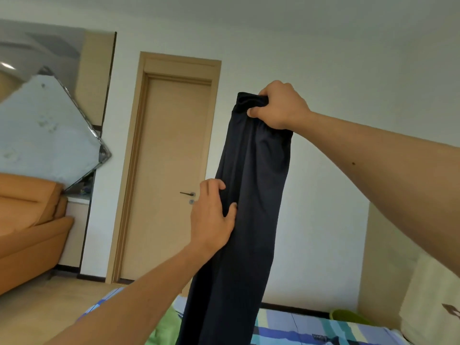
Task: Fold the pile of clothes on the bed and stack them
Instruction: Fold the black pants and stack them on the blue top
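1. An orange sofa [27, 220] sits at 9 o'clock. Above it, toward 10 o'clock, a pale slab wrapped in plastic [47, 135] leans tilted against the wall.
2. A closed wooden door [171, 158] stands just left of centre, with its handle [188, 194] near the middle of the view.
3. The left hand [214, 215] is close to the centre. It grips the left edge of the navy garment [251, 195], thumb on the front of the cloth and fingers curled round the edge.
4. The navy garment is held up in the air, above the bed. It hangs as one long narrow strip from about 12 o'clock down to 6 o'clock, where its lower end runs out of view.
5. The right hand [278, 105] is at 1 o'clock, its fingers and thumb clenched round the gathered top band of the garment.
6. The bed [311, 327], in a blue striped sheet, lies at 5 o'clock. A green cloth [164, 327] lies on it at 7 o'clock.
7. A cream pillow [433, 302] rests at 4 o'clock.
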A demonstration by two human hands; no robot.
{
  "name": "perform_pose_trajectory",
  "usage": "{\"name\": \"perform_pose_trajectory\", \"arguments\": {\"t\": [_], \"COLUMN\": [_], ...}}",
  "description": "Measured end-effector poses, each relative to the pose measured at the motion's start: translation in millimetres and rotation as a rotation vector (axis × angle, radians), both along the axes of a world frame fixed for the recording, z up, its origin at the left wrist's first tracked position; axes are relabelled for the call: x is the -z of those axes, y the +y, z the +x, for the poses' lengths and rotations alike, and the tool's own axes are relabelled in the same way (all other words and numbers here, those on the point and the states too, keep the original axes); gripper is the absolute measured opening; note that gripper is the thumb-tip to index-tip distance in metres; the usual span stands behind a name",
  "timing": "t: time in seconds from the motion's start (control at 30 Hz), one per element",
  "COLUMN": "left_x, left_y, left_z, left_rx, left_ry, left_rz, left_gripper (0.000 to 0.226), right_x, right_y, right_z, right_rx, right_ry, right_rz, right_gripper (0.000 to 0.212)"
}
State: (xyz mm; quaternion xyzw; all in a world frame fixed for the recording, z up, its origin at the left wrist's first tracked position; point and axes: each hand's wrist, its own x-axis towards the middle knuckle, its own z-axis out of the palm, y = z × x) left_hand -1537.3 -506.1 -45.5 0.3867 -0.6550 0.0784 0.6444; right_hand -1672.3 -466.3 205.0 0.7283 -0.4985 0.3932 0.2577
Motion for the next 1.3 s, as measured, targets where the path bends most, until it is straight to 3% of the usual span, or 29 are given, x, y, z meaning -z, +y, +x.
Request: {"name": "perform_pose_trajectory", "arguments": {"t": [0.13,0.4,0.63,0.73,0.87,0.9,1.07,1.3], "left_x": [-23,-30,-30,-37,-33,-28,2,-17], "left_y": [-6,-19,-14,-13,-16,-17,-28,-39], "left_z": [-5,7,15,16,20,22,25,36], "left_rx": [0.011,0.413,0.292,0.333,0.525,0.555,0.629,0.615], "left_ry": [0.023,0.295,0.343,0.325,0.246,0.208,0.012,0.196], "left_rz": [0.153,0.251,0.088,0.110,0.180,0.186,0.434,0.602], "left_gripper": [0.026,0.026,0.024,0.020,0.075,0.081,0.060,0.028], "right_x": [-41,-80,-89,-91,-95,-96,-98,-89], "right_y": [6,10,10,10,13,14,18,16], "right_z": [8,11,11,12,5,3,0,-9], "right_rx": [0.004,-0.011,0.023,0.080,0.155,0.174,0.235,0.289], "right_ry": [0.095,0.302,0.300,0.300,0.282,0.277,0.256,0.218], "right_rz": [-0.032,-0.031,-0.037,-0.056,-0.096,-0.113,-0.183,-0.178], "right_gripper": [0.024,0.031,0.037,0.034,0.037,0.037,0.040,0.040]}}
